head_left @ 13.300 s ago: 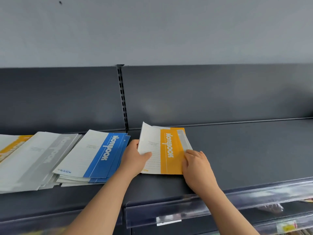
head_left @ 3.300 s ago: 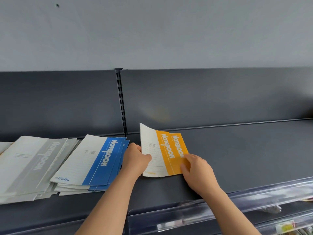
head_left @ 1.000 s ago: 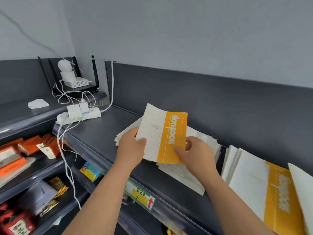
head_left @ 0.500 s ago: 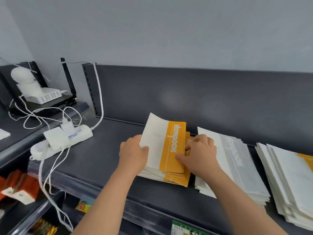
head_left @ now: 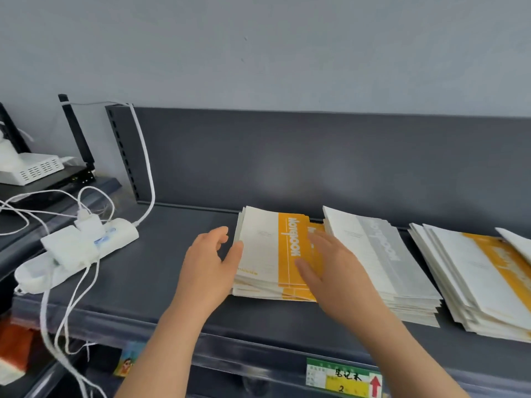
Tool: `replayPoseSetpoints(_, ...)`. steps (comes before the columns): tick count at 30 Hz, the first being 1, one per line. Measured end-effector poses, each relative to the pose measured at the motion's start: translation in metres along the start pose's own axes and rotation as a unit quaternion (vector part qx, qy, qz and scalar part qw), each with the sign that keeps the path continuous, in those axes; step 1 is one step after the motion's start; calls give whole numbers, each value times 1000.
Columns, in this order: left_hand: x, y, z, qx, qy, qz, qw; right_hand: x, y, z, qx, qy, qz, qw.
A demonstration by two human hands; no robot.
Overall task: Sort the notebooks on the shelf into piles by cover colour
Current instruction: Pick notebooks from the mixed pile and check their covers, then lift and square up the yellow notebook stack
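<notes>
Seen from above, two bare forearms reach forward from the bottom edge over a dark grey shelf (head_left: pixel 161 268). The left hand (head_left: pixel 209 265) is spread and relaxed at the left edge of the orange-banded pile (head_left: pixel 264 248) of notebooks, palm turned toward the pile and thumb against its side. The fingers curve loosely and grip nothing. The right hand (head_left: pixel 336 271) is flat with straight fingers laid over the orange band of the top cover. It is blurred, so it is unclear whether it presses down or floats just above. This pile lies flat in the middle of the shelf. Just beside it on the right is a grey-banded pile (head_left: pixel 379 254), its near left corner hidden by the right wrist. Further right a second orange-banded pile (head_left: pixel 474 271) is cut off by the frame edge, with the white corner of something else barely showing above it. On the left sits a white power strip (head_left: pixel 77 245) with tangled cables, and behind it a router (head_left: pixel 37 168), partly cropped. A green and yellow price label (head_left: pixel 344 377) hangs on the shelf's front rail.
</notes>
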State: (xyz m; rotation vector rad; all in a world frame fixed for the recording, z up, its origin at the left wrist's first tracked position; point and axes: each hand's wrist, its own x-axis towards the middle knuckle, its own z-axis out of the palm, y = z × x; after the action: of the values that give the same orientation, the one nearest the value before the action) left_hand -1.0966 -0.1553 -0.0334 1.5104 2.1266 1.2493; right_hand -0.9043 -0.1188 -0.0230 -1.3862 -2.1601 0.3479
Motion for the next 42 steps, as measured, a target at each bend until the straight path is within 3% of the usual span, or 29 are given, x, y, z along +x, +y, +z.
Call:
replayPoseSetpoints(10,14,-11,5,28,-107,-106,988,5,-11,42,67,-79,111,988)
replayPoseSetpoints(14,38,-7,7,-33,-155,-161,974,18,-2,44,57,-76,166,982)
replayPoseSetpoints(20,62,-8,7,-156,-210,-243,934,12,8,52,53,-114,133,983)
replayPoseSetpoints(23,64,-5,12,-149,-241,-247,927,11,10,51,66,-116,117,984)
replayPoseSetpoints(27,63,-4,22,-106,-228,-218,943,6,9,50,95,-94,115,984)
replayPoseSetpoints(32,55,-10,26,-160,-206,-193,946,6,9,49,133,-78,123,980)
replayPoseSetpoints(39,50,-10,20,-267,-231,-229,907,1,5,47,170,-82,138,972)
replayPoseSetpoints(42,40,-13,20,-282,-211,-209,912,0,7,47,204,-74,157,964)
